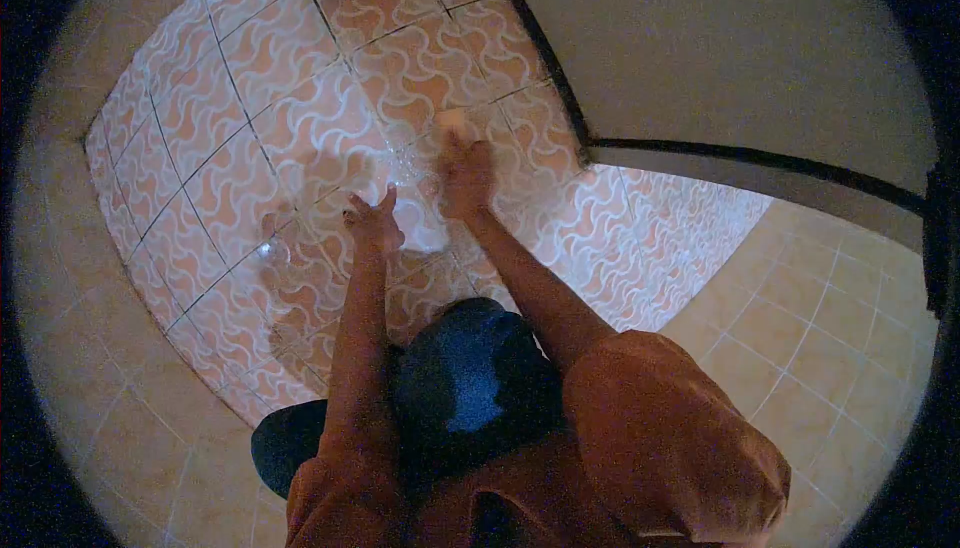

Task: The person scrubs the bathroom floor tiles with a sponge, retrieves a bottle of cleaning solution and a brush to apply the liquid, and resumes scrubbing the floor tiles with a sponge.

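My left hand (372, 221) hovers over or rests on wet-looking patterned floor tiles (290, 113); I cannot tell which. Its fingers are apart and nothing shows in them. To its right and farther forward, my right hand (467, 176) is curled, palm side down, with blurred fingers. At its fingertips shows a small pale orange piece (452, 121), too unclear to name. Between the hands lies a bright whitish patch (420, 230), with small glinting specks above it like water drops or suds.
A grey panel with a dark edge (700, 152) stands at the upper right. Plain beige tiles (790, 318) lie to the right, and more beige tiling (110, 388) borders the left. Dark clothing (470, 368) covers my legs below the hands. A small glint (266, 248) shines at left.
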`<state>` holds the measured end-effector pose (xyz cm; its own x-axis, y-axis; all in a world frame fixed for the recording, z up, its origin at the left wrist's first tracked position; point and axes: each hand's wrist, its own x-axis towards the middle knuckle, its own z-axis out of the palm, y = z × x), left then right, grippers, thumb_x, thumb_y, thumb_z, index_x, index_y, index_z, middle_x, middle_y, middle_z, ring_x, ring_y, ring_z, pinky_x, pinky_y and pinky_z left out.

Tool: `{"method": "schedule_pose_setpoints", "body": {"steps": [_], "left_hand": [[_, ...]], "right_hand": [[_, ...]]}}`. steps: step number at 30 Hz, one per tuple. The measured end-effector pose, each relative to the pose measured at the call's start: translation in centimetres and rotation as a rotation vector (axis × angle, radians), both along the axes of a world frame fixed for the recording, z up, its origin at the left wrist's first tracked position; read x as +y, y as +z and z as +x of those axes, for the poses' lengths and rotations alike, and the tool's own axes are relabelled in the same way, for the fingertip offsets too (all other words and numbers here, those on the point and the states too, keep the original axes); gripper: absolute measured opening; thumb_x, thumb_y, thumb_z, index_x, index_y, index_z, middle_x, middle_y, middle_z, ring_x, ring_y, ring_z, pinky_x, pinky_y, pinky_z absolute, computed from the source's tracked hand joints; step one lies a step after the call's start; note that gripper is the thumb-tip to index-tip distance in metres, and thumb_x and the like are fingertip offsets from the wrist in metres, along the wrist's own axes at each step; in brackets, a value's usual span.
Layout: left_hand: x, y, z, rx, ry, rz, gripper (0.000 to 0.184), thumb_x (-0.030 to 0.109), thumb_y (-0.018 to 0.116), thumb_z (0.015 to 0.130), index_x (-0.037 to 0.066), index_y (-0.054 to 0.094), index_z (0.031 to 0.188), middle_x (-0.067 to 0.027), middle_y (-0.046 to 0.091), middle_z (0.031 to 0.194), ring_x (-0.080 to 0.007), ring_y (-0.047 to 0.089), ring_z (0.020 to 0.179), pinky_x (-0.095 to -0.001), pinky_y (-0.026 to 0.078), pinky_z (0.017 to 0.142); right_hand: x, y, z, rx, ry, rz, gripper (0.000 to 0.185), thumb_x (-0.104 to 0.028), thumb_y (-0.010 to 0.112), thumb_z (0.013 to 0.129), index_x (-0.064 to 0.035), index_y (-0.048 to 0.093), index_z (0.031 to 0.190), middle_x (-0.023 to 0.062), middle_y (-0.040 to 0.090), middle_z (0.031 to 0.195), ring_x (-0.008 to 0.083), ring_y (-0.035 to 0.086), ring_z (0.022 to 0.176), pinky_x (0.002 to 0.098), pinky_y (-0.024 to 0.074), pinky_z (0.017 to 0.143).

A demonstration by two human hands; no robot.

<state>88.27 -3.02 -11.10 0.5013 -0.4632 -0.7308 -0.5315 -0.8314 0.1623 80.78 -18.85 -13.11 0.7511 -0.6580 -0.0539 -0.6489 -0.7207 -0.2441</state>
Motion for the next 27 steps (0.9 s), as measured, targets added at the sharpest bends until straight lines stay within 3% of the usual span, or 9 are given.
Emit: {"method": "schedule_pose_setpoints", "body": {"steps": [5, 7, 9, 12, 14, 18, 20, 22, 27], "left_hand": [[0.8, -0.7, 0.6, 0.013, -0.072, -0.015, 0.078, 0.021, 0.059, 0.064, 0.027, 0.025, 0.134, -0.0382, 0.012, 0.132, -0.0527, 0.017, 0.122, -0.0584, 0.022, 0.094], [1.0, -0.1, 0.5, 0.027, -0.058, -0.01, 0.078, 0.021, 0.058, 0.064, 0.027, 0.025, 0.134, -0.0378, 0.012, 0.132, -0.0523, 0.018, 0.122, -0.0584, 0.022, 0.094], [0.8, 0.1, 0.0, 0.009, 0.014, 0.003, 0.077, 0.022, 0.057, 0.064, 0.027, 0.025, 0.134, -0.0369, 0.014, 0.132, -0.0522, 0.016, 0.122, -0.0581, 0.022, 0.094], [0.3, 0.0, 0.6, 0.024, -0.121, 0.054, 0.077, 0.022, 0.056, 0.065, 0.027, 0.024, 0.134, -0.0365, 0.014, 0.132, -0.0528, 0.015, 0.122, -0.0583, 0.023, 0.094], [0.4, 0.6, 0.5, 0.022, -0.122, 0.027, 0.077, 0.022, 0.056, 0.065, 0.027, 0.024, 0.134, -0.0367, 0.015, 0.132, -0.0531, 0.016, 0.122, -0.0586, 0.023, 0.093], [0.6, -0.2, 0.5, -0.013, -0.119, 0.02, 0.077, 0.025, 0.057, 0.065, 0.028, 0.022, 0.134, -0.0378, 0.014, 0.131, -0.0528, 0.016, 0.122, -0.0595, 0.025, 0.091], [0.4, 0.2, 0.6, -0.001, -0.107, 0.055, 0.078, 0.026, 0.058, 0.065, 0.028, 0.022, 0.134, -0.0384, 0.013, 0.131, -0.0527, 0.016, 0.122, -0.0591, 0.026, 0.091], [0.6, -0.7, 0.5, 0.015, -0.101, 0.085, 0.078, 0.028, 0.058, 0.065, 0.029, 0.022, 0.134, -0.039, 0.013, 0.131, -0.0526, 0.016, 0.122, -0.0588, 0.026, 0.091], [1.5, -3.2, 0.4, -0.078, -0.19, 0.017, 0.082, 0.031, 0.059, 0.064, 0.031, 0.018, 0.135, -0.0395, 0.013, 0.13, -0.0522, 0.015, 0.123, -0.0578, 0.027, 0.092]], "right_hand": [[5.6, 2.9, -5.5, 0.079, 0.406, 0.302, 0.043, -0.026, 0.051, 0.08, -0.0101, 0.045, 0.119, 0.0225, 0.047, 0.093, 0.0352, 0.046, 0.086, 0.0466, 0.0377, 0.073], [2.2, -0.8, -7.6, -0.248, 0.402, -0.053, 0.039, -0.026, 0.049, 0.082, -0.0095, 0.047, 0.117, 0.0219, 0.049, 0.088, 0.0328, 0.048, 0.081, 0.0456, 0.038, 0.071], [-3.4, 1.0, -8.3, 0.11, 0.219, -0.186, 0.036, -0.026, 0.049, 0.082, -0.0092, 0.049, 0.114, 0.0182, 0.053, 0.084, 0.0322, 0.05, 0.075, 0.0459, 0.0386, 0.067], [-9.1, 1.6, -8.0, -0.036, -0.256, 0.244, 0.031, -0.025, 0.05, 0.081, -0.0077, 0.053, 0.107, 0.0157, 0.054, 0.077, 0.0319, 0.05, 0.069, 0.0457, 0.0388, 0.062], [-7.4, 1.6, -7.3, -0.02, -0.1, -0.357, 0.026, -0.022, 0.05, 0.08, -0.0065, 0.056, 0.1, 0.0175, 0.055, 0.075, 0.0313, 0.052, 0.072, 0.0459, 0.0396, 0.059], [2.8, 1.8, -7.2, -0.041, 0.103, 0.111, 0.031, -0.019, 0.051, 0.077, -0.0094, 0.056, 0.106, 0.0178, 0.056, 0.079, 0.0321, 0.054, 0.08, 0.0459, 0.0414, 0.065], [5.7, 3.0, -11.6, -0.2, 0.547, -0.089, 0.031, -0.028, 0.05, 0.079, -0.0114, 0.053, 0.105, 0.0177, 0.055, 0.09, 0.0361, 0.052, 0.082, 0.0458, 0.0412, 0.07], [3.5, 4.3, -13.3, -0.033, 0.196, 0.584, 0.027, -0.03, 0.05, 0.079, -0.0092, 0.055, 0.095, 0.0179, 0.057, 0.083, 0.0369, 0.054, 0.075, 0.0464, 0.042, 0.066], [-7.0, 3.1, -21.4, 0.179, -0.423, -0.136, 0.039, -0.029, 0.055, 0.078, -0.0165, 0.049, 0.115, 0.017, 0.053, 0.085, 0.0332, 0.053, 0.07, 0.0442, 0.0412, 0.06]]}}
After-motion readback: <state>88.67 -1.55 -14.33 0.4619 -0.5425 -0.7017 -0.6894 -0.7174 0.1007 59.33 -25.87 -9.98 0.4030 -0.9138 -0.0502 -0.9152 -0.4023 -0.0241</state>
